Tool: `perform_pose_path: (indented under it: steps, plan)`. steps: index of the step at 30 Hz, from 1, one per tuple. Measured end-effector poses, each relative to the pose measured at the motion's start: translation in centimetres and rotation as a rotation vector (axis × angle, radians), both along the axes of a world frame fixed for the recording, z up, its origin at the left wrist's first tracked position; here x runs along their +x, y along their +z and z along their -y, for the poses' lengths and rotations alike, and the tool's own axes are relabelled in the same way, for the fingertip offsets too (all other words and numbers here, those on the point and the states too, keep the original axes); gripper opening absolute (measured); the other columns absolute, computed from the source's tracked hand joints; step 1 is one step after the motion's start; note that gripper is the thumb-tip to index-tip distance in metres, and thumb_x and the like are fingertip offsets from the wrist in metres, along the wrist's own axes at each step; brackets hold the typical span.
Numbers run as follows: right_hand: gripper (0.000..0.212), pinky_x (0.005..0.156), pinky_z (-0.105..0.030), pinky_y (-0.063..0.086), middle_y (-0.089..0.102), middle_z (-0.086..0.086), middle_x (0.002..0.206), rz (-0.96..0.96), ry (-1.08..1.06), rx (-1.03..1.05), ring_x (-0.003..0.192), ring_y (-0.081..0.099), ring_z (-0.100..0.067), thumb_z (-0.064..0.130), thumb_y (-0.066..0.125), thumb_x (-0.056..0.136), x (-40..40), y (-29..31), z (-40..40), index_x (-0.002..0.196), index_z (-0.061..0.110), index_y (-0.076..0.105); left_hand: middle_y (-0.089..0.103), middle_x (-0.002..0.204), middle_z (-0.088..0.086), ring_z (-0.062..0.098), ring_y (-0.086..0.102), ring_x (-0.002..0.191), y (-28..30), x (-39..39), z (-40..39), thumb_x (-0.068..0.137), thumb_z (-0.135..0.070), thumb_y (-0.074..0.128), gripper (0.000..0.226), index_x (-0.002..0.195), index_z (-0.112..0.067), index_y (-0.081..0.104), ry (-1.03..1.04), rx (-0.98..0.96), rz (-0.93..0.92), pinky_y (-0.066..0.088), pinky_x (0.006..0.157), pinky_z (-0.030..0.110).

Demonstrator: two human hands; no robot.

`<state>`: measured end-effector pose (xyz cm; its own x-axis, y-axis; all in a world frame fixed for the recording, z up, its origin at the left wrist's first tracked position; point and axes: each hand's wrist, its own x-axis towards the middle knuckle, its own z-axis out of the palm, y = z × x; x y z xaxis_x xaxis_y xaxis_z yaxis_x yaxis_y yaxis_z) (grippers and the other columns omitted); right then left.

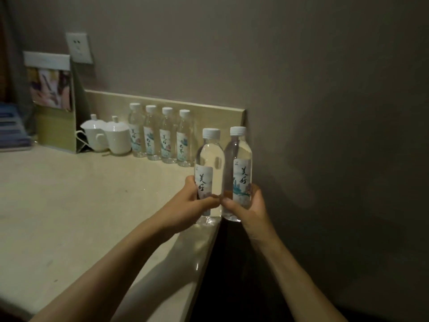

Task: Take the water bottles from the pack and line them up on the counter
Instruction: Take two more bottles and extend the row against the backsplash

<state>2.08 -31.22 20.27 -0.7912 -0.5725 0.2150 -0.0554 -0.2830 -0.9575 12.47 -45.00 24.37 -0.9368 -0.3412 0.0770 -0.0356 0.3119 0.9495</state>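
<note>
Your left hand (197, 201) and right hand (246, 205) each curl round one clear white-capped plastic water bottle (210, 163) (239, 163) at the pale stone counter (69, 205) right edge, with four bottles (160, 135) lined far against the grey wall (232, 54) beside two white lidded cups (106, 135).

Dim light here: a grey wall (278, 66) carries a white socket (78, 47), and a pale backsplash (162, 105) edges the beige desk (69, 205).
</note>
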Motion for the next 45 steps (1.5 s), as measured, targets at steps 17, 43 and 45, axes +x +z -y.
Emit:
perform_pose_path:
  steps: [17, 43, 45]
  plan:
    - [0.054, 0.070, -0.022, 0.058, 0.056, -0.001, 0.123, -0.024, -0.292, 0.195, 0.100, 0.066, -0.011, 0.009, 0.077, 0.079, -1.4, 0.5, 10.8, 0.120, 0.027, 0.048, 0.070, 0.117, 0.001, 0.014, 0.070, 0.096, -2.1, -6.9, 12.1, 0.073, -0.037, 0.082, 0.055, 0.115, -0.026, 0.047, 0.161, -0.274, -0.103, 0.059, 0.079, 0.027]
    - [0.056, 0.098, -0.046, 0.050, 0.054, -0.010, 0.129, -0.289, -0.713, 0.775, 0.119, 0.056, -0.027, 0.026, 0.077, 0.081, -0.9, 0.3, 13.0, 0.127, 0.009, 0.051, 0.069, 0.111, 0.005, 0.022, 0.067, 0.097, -3.7, -7.6, 14.2, 0.083, -0.031, 0.076, 0.039, 0.115, -0.014, 0.061, 0.128, -0.389, -0.102, 0.058, 0.084, 0.040]
    - [0.056, 0.098, -0.046, 0.049, 0.053, -0.010, 0.128, -0.303, -0.726, 0.793, 0.118, 0.055, -0.028, 0.028, 0.076, 0.081, -1.4, 0.4, 13.2, 0.127, 0.008, 0.051, 0.070, 0.111, 0.005, 0.022, 0.068, 0.096, -3.8, -8.0, 14.1, 0.084, -0.029, 0.075, 0.038, 0.116, -0.014, 0.062, 0.136, -0.384, -0.111, 0.058, 0.084, 0.040]
